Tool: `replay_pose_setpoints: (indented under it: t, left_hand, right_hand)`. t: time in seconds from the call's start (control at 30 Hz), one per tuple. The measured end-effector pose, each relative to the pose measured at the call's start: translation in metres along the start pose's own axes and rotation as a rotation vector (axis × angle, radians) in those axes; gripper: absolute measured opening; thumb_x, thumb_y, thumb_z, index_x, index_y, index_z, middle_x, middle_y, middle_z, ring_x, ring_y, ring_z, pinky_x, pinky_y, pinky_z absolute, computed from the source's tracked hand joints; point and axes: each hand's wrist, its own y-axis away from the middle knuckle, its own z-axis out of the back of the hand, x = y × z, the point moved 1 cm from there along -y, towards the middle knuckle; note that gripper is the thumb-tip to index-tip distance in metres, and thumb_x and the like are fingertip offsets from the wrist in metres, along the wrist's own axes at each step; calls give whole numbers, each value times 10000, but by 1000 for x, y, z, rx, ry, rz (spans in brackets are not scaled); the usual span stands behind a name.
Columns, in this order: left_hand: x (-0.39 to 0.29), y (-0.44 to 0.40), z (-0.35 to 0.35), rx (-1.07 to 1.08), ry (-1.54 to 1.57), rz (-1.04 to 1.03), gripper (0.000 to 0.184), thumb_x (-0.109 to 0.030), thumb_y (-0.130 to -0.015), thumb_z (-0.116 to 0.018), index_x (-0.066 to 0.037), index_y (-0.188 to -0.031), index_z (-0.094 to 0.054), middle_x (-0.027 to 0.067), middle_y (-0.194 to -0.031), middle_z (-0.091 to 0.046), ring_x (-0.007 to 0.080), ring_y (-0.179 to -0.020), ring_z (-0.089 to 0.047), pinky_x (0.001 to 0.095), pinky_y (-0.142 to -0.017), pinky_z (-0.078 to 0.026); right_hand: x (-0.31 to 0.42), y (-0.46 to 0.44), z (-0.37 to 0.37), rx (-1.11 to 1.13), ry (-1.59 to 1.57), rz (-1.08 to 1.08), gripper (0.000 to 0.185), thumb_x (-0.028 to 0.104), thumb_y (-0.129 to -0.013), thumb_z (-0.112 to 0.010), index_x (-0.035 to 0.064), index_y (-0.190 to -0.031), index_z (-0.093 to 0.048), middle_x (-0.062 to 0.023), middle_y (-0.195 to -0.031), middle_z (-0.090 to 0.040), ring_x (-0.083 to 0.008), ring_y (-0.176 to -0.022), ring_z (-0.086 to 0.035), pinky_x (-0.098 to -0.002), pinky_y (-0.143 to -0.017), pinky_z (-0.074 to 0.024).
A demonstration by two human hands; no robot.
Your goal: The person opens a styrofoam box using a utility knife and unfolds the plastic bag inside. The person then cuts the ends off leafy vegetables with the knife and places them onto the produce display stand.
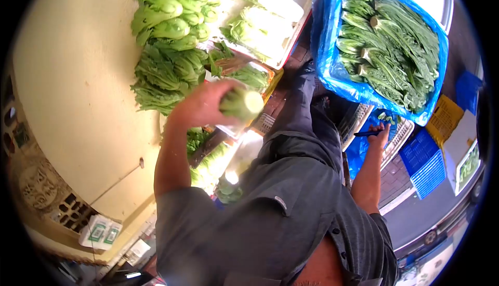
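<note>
My left hand [204,105] is wrapped around a head of leafy lettuce [236,104], its pale cut base facing right; the lettuce is slightly blurred. On the other side of my body, my right hand [383,136] is closed on a slim dark knife [367,133]. Below that hand is a basket [399,145] lined with blue plastic, with small green trimmings [387,117] in it. Beside my left hand lies a pile of loose green leafy heads [169,75].
Long-leaf lettuce [397,47] fills a blue-lined crate [325,52] at upper right. Pale green heads [174,10] are stacked by the cream wall [78,78]. A white tray [291,36] holds more greens. Blue [423,158] and yellow crates [446,120] stand at right.
</note>
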Motion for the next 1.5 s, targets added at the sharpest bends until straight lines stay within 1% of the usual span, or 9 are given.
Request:
replay_pose_setpoints:
  t: [0.1, 0.27, 0.53, 0.67, 0.83, 0.97, 1.23, 1.4, 1.5]
  left_hand:
    - [59, -17, -60, 76, -205, 97, 630, -243, -621, -863, -101, -1182, -614, 180, -1060, -641, 336, -984, -642, 397, -861, -509]
    - [199, -90, -135, -3, -713, 183, 574, -304, -605, -824, -167, -1133, -645, 124, -1017, -676, 322, -979, -657, 498, -803, -490]
    - [227, -56, -133, 339, -832, 384, 605, -336, -531, -843, -214, -1097, -667, 68, -973, -703, 319, -927, -682, 591, -801, -457]
    - [241, -76, -148, 183, -878, 258, 599, -324, -525, -843, -229, -1096, -685, 75, -986, -697, 329, -990, -664, 685, -849, -408]
    - [268, -163, -207, 53, -895, 127, 320, -271, -873, -607, -222, -1182, -675, 121, -1027, -687, 370, -1080, -603, 790, -1051, -151]
    - [306, -191, -242, -10, -914, 145, 387, -334, -934, -507, -209, -1269, -656, 132, -1070, -689, 364, -1066, -602, 785, -1056, -123]
    - [197, -118, -154, 476, -805, 246, 526, -331, -567, -853, -138, -1047, -754, 109, -1004, -722, 346, -953, -677, 691, -807, -465]
    - [200, -58, -122, 588, -779, 458, 552, -373, -521, -867, -120, -1000, -762, 91, -966, -733, 332, -891, -697, 606, -675, -512]
    - [210, -66, -131, 654, -669, 396, 527, -356, -520, -869, -106, -971, -764, 92, -952, -736, 318, -868, -703, 576, -675, -520]
  right_hand:
    - [-14, 1, -6, 20, 77, -48, 452, 512, -980, -539, 62, -1020, -554, 16, -623, -385, -142, -510, -367, -393, -623, -470]
    - [-23, 17, -20, 58, 207, -39, 450, 509, -964, -578, 62, -1016, -588, 22, -623, -391, -124, -507, -373, -363, -635, -472]
    - [-25, 20, -11, 37, 375, -26, 407, 481, -946, -623, 82, -1024, -590, 14, -642, -408, -124, -512, -383, -364, -618, -471]
    - [-38, 16, -13, 57, 350, -64, 401, 473, -953, -616, 85, -1051, -591, 13, -635, -386, -130, -493, -362, -363, -594, -469]
    - [-45, 26, -27, 117, 462, -40, 411, 456, -945, -635, 71, -1084, -596, 14, -625, -394, -130, -492, -364, -373, -595, -464]
    - [-42, 29, -29, 151, 513, -32, 400, 449, -938, -648, 69, -1057, -613, 16, -639, -420, -124, -495, -385, -345, -548, -445]
    - [-49, 16, -19, 164, 625, 1, 391, 446, -953, -623, 69, -1057, -624, 9, -600, -388, -121, -466, -366, -335, -500, -443]
    - [-63, 19, -27, 195, 630, -33, 286, 309, -926, -654, 57, -1058, -622, 20, -604, -398, -104, -468, -387, -338, -521, -491]
    - [-68, 17, -30, 176, 674, -48, 287, 344, -941, -645, 75, -1035, -618, 15, -601, -418, -114, -457, -396, -365, -533, -495]
